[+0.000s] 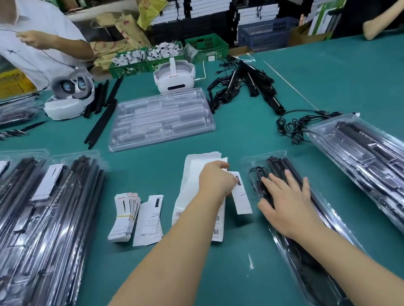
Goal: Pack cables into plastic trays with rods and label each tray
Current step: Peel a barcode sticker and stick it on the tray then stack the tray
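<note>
Left hand, fingers curled, pinches a white label above the label sheets at table centre. Right hand, at 3 o'clock of it, lies flat with fingers spread, pressing the clear tray. Tray holds black rods and a coiled cable, lying lengthwise toward 5 o'clock.

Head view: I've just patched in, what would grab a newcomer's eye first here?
First, the two bare forearms in the centre: the left hand pinches a white paper label card while the right hand presses flat on a narrow clear plastic tray of black rods and cable. Next, the stacks of filled clear trays at the left and right on the green table. At the back, two white headsets.
</note>
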Tool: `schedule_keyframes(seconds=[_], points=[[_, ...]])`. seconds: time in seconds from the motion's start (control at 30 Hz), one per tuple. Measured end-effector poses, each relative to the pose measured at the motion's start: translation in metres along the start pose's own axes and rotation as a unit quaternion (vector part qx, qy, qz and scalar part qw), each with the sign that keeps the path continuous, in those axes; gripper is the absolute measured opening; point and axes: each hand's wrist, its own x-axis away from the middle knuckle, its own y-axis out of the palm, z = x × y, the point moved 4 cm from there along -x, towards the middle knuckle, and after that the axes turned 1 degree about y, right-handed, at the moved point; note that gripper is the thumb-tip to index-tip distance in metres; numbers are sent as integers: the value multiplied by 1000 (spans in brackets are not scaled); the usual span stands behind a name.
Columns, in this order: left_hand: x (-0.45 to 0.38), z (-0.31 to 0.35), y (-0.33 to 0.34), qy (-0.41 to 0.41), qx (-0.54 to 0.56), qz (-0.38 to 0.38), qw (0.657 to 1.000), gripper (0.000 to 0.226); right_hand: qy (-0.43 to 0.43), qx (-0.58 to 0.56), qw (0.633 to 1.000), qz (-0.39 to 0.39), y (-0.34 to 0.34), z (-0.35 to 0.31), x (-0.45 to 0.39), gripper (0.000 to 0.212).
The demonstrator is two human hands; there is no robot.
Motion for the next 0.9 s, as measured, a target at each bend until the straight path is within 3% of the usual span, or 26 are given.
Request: schedule_keyframes(seconds=[0.2,0.33,0.5,0.63,0.9], points=[[-8,0,21,-29,13,-4,1000,31,-2,-12,1000,5,-2,0,1,61],[-12,0,28,-35,20,4,999,41,-3,-12,1000,3,-1,1,1,62],[-16,8,27,3,-70,38,997,23,-5,-11,1000,8,1,1,1,62],[-16,11,27,-2,-126,39,991,31,-5,-14,1000,8,1,1,1,62],[-17,7,27,-65,100,-11,993,5,-6,-27,1000,12,-2,0,2,60]])
